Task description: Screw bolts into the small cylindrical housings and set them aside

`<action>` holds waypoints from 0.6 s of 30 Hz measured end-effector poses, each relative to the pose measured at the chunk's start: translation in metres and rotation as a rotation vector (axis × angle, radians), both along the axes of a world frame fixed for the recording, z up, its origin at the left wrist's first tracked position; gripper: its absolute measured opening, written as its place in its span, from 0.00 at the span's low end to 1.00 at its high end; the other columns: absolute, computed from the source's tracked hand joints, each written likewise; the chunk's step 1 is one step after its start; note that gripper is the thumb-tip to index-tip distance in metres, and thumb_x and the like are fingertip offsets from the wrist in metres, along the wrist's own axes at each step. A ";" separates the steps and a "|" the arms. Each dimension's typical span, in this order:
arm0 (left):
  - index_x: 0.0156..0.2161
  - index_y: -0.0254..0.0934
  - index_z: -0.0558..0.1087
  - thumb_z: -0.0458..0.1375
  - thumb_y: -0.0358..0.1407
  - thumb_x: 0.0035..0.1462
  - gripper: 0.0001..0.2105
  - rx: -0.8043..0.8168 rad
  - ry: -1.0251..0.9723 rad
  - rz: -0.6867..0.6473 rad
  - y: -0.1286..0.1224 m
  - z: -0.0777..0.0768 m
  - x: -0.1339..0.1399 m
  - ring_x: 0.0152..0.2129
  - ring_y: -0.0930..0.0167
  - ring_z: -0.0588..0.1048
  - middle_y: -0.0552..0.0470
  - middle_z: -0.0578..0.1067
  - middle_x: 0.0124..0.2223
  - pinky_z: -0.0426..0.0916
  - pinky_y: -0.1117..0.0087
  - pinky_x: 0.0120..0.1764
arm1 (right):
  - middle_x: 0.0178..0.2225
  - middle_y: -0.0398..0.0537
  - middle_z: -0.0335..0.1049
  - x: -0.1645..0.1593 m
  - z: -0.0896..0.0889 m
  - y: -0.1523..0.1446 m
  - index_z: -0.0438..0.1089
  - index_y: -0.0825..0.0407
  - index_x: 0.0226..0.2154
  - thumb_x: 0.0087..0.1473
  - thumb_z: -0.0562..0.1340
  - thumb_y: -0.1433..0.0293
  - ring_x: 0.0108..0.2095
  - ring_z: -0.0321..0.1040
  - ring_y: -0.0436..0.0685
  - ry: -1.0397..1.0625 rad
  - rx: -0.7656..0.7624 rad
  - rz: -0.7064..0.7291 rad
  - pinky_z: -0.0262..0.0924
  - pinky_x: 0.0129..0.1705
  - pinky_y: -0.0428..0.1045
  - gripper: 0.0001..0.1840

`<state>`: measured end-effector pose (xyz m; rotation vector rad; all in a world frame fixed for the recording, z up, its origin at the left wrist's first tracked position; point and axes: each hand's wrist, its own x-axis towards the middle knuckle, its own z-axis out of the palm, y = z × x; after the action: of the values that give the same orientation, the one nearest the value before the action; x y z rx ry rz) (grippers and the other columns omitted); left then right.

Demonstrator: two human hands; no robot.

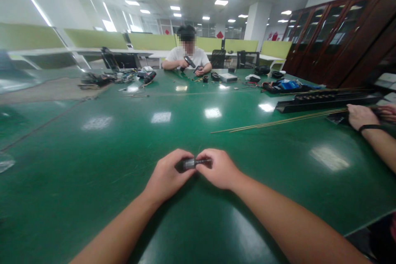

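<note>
Grey metal cylinder (pixel 189 163) clamped in the left hand (pixel 168 173), thin dark shaft (pixel 203 161) at its end pinched by the right hand (pixel 220 169), both over a glossy green table (pixel 123 148), brass-coloured rods (pixel 278 121) beyond to the right, co-worker (pixel 180 54) across.

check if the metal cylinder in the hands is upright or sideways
Sideways: the metal cylinder runs crosswise between the left hand and the right hand, not standing on end.

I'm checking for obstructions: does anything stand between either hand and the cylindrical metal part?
Nothing visible does: the left hand holds the cylindrical metal part, and the right hand pinches its thin shaft.
</note>
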<state>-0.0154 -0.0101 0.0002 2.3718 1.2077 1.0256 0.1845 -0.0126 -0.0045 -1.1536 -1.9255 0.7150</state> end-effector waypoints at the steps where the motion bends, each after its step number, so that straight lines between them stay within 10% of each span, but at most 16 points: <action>1: 0.42 0.40 0.74 0.64 0.36 0.55 0.09 0.003 0.000 0.000 0.000 0.000 0.000 0.37 0.71 0.75 0.54 0.77 0.40 0.69 0.71 0.41 | 0.33 0.44 0.77 0.000 0.000 0.000 0.76 0.51 0.35 0.51 0.64 0.71 0.34 0.71 0.53 -0.001 -0.005 0.000 0.63 0.37 0.47 0.06; 18: 0.41 0.38 0.75 0.62 0.36 0.57 0.07 0.068 0.019 -0.032 -0.001 0.003 0.000 0.37 0.68 0.76 0.49 0.77 0.40 0.71 0.68 0.42 | 0.33 0.45 0.78 0.001 0.002 -0.001 0.78 0.51 0.35 0.53 0.65 0.70 0.33 0.72 0.53 -0.048 -0.040 0.033 0.62 0.36 0.46 0.06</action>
<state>-0.0152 -0.0111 0.0033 2.4502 1.1551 1.0520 0.1858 -0.0135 -0.0025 -1.1758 -1.9830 0.7530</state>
